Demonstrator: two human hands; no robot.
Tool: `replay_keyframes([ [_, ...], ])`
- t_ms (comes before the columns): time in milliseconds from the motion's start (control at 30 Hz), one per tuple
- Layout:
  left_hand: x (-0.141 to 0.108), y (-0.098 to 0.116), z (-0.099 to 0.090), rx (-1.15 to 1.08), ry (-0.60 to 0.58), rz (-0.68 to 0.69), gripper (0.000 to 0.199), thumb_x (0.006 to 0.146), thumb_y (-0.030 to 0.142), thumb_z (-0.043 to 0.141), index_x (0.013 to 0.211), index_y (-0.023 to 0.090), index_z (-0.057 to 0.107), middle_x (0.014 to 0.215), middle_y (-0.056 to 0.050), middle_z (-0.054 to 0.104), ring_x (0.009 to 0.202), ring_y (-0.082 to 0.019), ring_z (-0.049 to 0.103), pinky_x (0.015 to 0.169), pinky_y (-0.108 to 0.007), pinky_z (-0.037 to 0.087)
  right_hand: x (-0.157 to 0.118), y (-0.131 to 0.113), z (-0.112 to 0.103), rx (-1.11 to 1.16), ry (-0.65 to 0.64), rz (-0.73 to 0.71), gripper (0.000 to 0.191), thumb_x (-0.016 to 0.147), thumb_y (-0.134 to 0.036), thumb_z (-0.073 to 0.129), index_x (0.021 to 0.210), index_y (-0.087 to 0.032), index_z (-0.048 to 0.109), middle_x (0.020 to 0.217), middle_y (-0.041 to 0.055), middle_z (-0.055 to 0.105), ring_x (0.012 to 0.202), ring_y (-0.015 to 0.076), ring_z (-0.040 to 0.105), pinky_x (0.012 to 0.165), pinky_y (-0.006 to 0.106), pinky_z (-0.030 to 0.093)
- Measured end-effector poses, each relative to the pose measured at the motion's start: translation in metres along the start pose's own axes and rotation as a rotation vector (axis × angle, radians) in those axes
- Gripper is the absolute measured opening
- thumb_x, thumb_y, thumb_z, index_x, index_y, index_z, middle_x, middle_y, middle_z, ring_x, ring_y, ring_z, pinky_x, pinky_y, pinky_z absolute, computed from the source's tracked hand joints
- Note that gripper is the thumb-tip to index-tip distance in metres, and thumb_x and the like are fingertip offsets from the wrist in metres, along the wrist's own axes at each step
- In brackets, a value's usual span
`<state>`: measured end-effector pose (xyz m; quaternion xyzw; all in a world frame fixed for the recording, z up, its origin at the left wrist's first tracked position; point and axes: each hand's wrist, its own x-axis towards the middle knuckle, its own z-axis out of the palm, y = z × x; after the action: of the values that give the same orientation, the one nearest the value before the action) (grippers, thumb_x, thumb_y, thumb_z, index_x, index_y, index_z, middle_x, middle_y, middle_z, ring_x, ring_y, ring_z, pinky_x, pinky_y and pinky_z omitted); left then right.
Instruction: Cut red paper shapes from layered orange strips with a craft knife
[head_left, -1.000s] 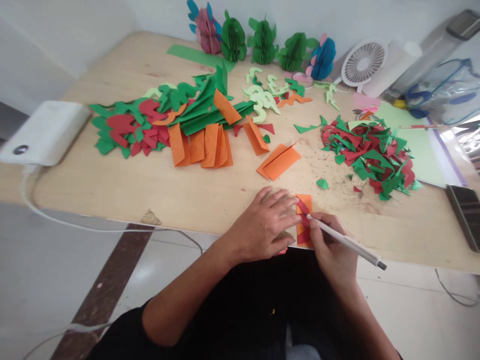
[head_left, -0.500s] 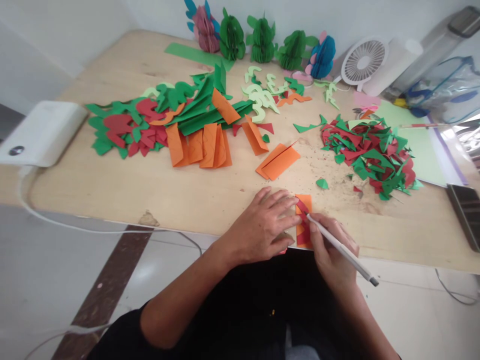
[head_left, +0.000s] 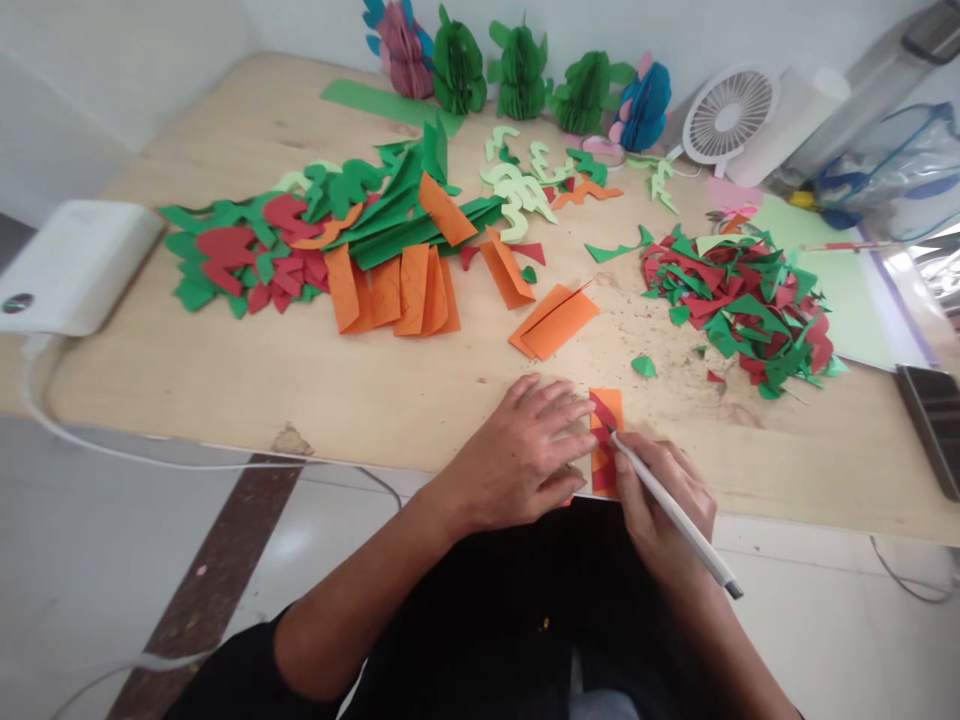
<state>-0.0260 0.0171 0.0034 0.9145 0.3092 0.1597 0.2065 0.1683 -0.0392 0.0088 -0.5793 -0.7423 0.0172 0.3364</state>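
Note:
At the table's front edge lies an orange paper strip (head_left: 614, 404) with a red paper cutout (head_left: 604, 474) on top of it. My left hand (head_left: 529, 450) rests flat with fingers spread, its fingertips touching the left side of the cutout. In my right hand (head_left: 670, 498) is a white pen (head_left: 679, 517), its tip against the cutout's edge. The part of the cutout under my left fingers is hidden. Just beyond my hands sits a folded orange paper (head_left: 555, 322).
Folded orange papers (head_left: 424, 290) and green and red cutouts (head_left: 262, 240) lie to the left. A heap of paper scraps (head_left: 742, 310) lies right. Behind stand green paper figures (head_left: 521, 75) and a white fan (head_left: 729, 115). A phone (head_left: 930, 425) and white box (head_left: 82, 265) flank the table.
The pen has shifted slightly along the cutout's edge, and its rear end has swung a little down and left with my right hand. My left hand stays nearly still.

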Motion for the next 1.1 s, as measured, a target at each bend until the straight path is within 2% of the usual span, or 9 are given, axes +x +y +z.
replay_keyframes([
  [133,0.000,0.000,-0.001,-0.008,-0.001,-0.003,0.038,0.095,0.041,0.050,0.127,0.023,0.062,0.150,-0.008,0.047,0.143,-0.032,0.033,0.120,-0.057,0.015,0.001,-0.001,-0.002,0.021,-0.005,0.033,0.012,0.092,-0.019,0.056,0.098,-0.020,0.067,0.080,0.0033,0.074,0.068,0.0168,0.068,0.066,0.030,0.052],
  [300,0.001,0.000,-0.002,-0.009,-0.024,-0.004,0.037,0.096,0.039,0.048,0.126,0.022,0.061,0.151,-0.008,0.046,0.143,-0.032,0.032,0.120,-0.058,0.016,0.003,0.001,-0.004,0.159,-0.090,0.231,0.013,0.093,-0.027,0.056,0.097,-0.023,0.067,0.087,0.0032,0.076,0.075,0.0187,0.070,0.070,0.033,0.054],
  [400,0.001,0.000,-0.003,-0.005,-0.032,-0.005,0.038,0.096,0.039,0.047,0.127,0.022,0.060,0.150,-0.009,0.046,0.143,-0.032,0.031,0.120,-0.058,0.016,0.005,0.002,-0.002,0.217,-0.108,0.299,0.013,0.093,-0.030,0.057,0.094,-0.024,0.068,0.086,0.0027,0.076,0.077,0.0189,0.069,0.072,0.034,0.054],
  [633,0.002,0.001,-0.005,-0.013,-0.040,-0.012,0.039,0.096,0.038,0.048,0.129,0.021,0.058,0.150,-0.008,0.047,0.143,-0.033,0.031,0.120,-0.058,0.015,0.009,0.003,0.003,0.266,-0.098,0.370,0.012,0.091,-0.033,0.059,0.089,-0.023,0.067,0.080,0.0012,0.073,0.069,0.0163,0.066,0.065,0.030,0.052],
  [867,0.001,0.001,-0.003,-0.014,-0.021,-0.010,0.039,0.096,0.038,0.047,0.130,0.022,0.058,0.150,-0.008,0.047,0.143,-0.032,0.032,0.120,-0.058,0.016,0.020,-0.004,0.001,0.262,-0.059,0.375,0.019,0.091,-0.036,0.057,0.083,-0.021,0.067,0.074,0.0013,0.071,0.066,0.0156,0.065,0.060,0.027,0.051],
  [1100,0.002,0.001,-0.003,-0.009,-0.029,-0.010,0.040,0.096,0.038,0.047,0.132,0.022,0.056,0.149,-0.008,0.047,0.143,-0.033,0.032,0.120,-0.058,0.016,0.020,-0.003,0.001,0.254,-0.094,0.365,0.018,0.091,-0.036,0.057,0.084,-0.022,0.066,0.072,0.0011,0.071,0.065,0.0157,0.065,0.060,0.028,0.052],
])
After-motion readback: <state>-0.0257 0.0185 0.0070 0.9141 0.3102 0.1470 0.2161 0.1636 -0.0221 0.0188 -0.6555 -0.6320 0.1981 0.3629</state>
